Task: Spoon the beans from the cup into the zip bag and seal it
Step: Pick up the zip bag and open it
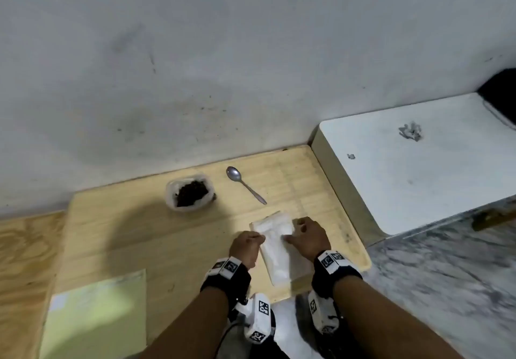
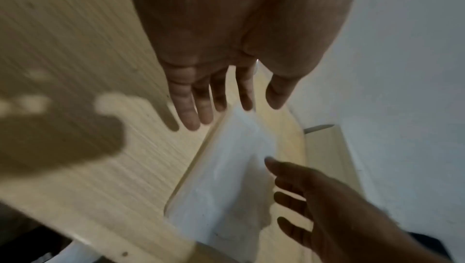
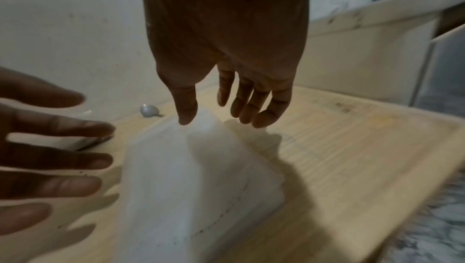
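Two hands flank the zip bag (image 1: pixel 276 249) lying flat on the wooden board (image 1: pixel 134 235). Left hand (image 1: pixel 245 247), fingers straight and spread, at its left edge; right hand (image 1: pixel 308 235), fingers likewise apart, at its right. Cup (image 1: pixel 190 195) of beans (image 1: pixel 192 192) and spoon (image 1: pixel 245 184) lie farther back.

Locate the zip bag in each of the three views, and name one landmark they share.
Head: zip bag lower centre, between both hands.
Left wrist: zip bag centre, below the fingers.
Right wrist: zip bag centre-bottom.
Shared landmark: the wooden board beneath it.
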`<state>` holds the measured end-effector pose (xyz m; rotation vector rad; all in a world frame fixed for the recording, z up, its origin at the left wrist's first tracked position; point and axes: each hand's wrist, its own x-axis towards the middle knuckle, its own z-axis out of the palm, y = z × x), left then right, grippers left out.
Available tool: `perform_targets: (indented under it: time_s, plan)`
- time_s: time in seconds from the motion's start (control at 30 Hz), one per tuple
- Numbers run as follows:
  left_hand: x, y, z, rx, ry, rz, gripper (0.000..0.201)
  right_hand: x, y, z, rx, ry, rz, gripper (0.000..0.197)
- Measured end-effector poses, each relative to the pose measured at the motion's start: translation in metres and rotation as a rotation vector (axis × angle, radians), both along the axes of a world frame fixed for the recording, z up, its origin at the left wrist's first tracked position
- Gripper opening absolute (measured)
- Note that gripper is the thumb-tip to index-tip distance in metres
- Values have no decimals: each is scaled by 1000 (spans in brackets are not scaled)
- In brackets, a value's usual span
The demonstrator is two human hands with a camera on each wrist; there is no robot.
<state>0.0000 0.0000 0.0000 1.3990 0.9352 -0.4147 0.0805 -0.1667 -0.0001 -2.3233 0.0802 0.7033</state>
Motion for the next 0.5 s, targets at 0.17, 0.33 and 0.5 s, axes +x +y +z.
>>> perform_targets:
  time_s: [0.17, 0.33, 0.5]
  plan:
    - [19, -8, -26, 94, 35, -33, 17, 9, 1, -19, -12, 52, 31, 63]
    - [16, -8, -37, 46, 56, 92, 10, 12, -11, -32, 21, -76, -72, 38]
    - [18, -3, -36, 74, 21, 36, 6, 17, -18, -27, 38, -160, -104, 19]
